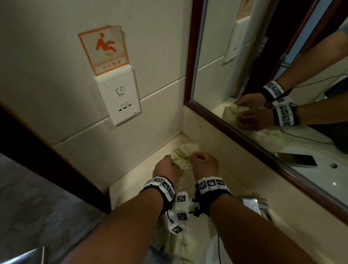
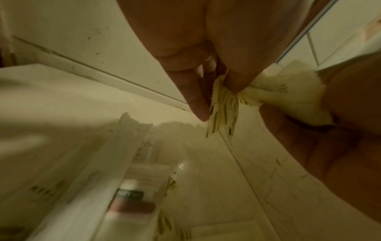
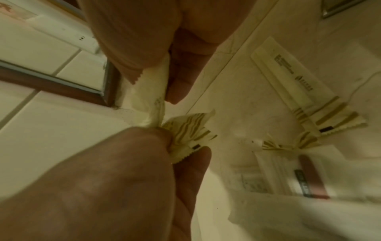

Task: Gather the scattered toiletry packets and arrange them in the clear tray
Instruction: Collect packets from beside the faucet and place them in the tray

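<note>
Packets [image 1: 182,157], bunched and fanned, are pinched by left hand [image 1: 166,167] and right hand [image 1: 204,163]; some could slip onto the tabletop [image 1: 245,189] if either grip loosens.

Cream packets [image 3: 185,130] (gold-striped ends), orange-and-white sign [image 1: 104,50]

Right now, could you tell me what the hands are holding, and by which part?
Both hold a bunch of cream toiletry packets: the left hand pinches its striped end, the right hand grips the other end.
</note>
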The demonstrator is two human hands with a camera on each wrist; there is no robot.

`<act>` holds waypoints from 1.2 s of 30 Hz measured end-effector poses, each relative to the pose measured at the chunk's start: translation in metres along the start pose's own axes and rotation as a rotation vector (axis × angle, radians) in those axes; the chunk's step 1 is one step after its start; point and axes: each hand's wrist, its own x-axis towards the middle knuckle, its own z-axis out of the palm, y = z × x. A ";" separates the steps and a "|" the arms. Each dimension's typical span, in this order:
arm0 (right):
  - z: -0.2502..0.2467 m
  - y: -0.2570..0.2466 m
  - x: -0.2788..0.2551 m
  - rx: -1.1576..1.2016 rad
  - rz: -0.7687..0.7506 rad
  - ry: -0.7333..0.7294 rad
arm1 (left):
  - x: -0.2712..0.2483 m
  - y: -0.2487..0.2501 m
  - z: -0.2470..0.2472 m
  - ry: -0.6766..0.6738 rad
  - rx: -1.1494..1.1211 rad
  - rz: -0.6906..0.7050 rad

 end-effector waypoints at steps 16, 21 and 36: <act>-0.042 -0.020 -0.064 -0.328 -0.199 -0.091 | -0.058 0.013 -0.041 -0.107 -0.254 0.092; -0.051 -0.020 -0.081 -0.296 -0.209 -0.066 | -0.078 0.022 -0.047 -0.158 -0.352 0.064; -0.087 -0.021 -0.147 -0.415 -0.307 -0.023 | -0.132 0.029 -0.045 -0.173 -0.299 0.137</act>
